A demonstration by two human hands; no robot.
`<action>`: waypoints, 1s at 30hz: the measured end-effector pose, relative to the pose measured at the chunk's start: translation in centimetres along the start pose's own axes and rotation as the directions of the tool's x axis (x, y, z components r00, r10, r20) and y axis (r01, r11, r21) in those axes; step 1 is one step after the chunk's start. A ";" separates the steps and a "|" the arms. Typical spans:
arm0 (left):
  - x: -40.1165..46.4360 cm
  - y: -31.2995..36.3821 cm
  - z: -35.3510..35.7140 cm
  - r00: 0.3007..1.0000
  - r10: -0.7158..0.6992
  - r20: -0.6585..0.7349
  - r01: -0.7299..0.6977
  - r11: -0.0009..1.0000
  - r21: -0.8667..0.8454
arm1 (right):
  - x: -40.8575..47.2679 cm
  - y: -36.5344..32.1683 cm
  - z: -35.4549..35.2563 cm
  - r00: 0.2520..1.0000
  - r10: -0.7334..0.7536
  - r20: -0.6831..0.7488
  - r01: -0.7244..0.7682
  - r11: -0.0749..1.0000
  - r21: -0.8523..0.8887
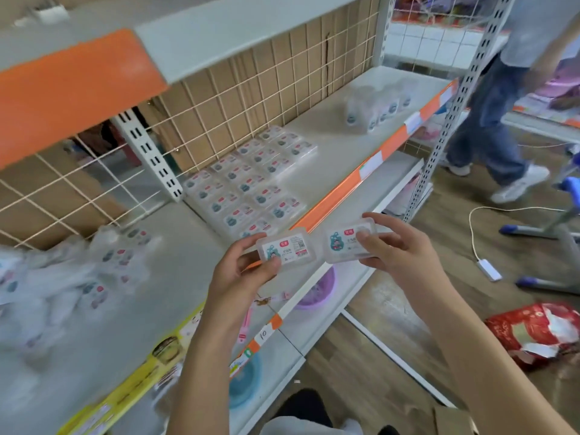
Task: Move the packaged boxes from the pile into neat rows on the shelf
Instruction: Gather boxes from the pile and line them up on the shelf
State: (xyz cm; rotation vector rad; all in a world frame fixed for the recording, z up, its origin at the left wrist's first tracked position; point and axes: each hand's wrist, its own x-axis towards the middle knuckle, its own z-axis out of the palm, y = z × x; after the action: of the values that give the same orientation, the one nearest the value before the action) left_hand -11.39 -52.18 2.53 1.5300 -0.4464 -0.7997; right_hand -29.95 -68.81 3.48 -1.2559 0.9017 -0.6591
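Observation:
My left hand grips a small clear packaged box with a white label, thumb on its front edge. My right hand holds a second, matching box, thumb pressed on its top. Both boxes hover side by side just in front of the shelf's orange edge strip. On the shelf behind them, several identical boxes lie flat in neat rows running toward the wire back. A blurred pile of bagged boxes sits on the shelf at the left.
A wrapped pack of bottles stands further right on the same shelf. A person in jeans walks in the aisle at right. A white cable and adapter, a blue-footed frame and a red bag lie on the floor.

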 end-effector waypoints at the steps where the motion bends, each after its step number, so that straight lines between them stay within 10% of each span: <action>1: 1.0 0.2 0.7 1.000 -0.003 0.001 0.003 1.000 0.003 | 1.1 -0.1 -0.4 1.000 0.003 0.000 -0.003 1.000 0.003; 30: 20.8 3.4 10.5 0.946 0.031 -0.323 0.099 0.921 0.377 | 30.9 -4.3 -1.2 0.961 0.074 0.267 -0.018 0.978 -0.207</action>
State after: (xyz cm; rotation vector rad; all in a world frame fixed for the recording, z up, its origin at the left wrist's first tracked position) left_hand -4.09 -74.53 1.61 2.0070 -0.3454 -0.4840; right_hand -14.98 -96.08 1.21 -1.4628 0.7781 -0.3490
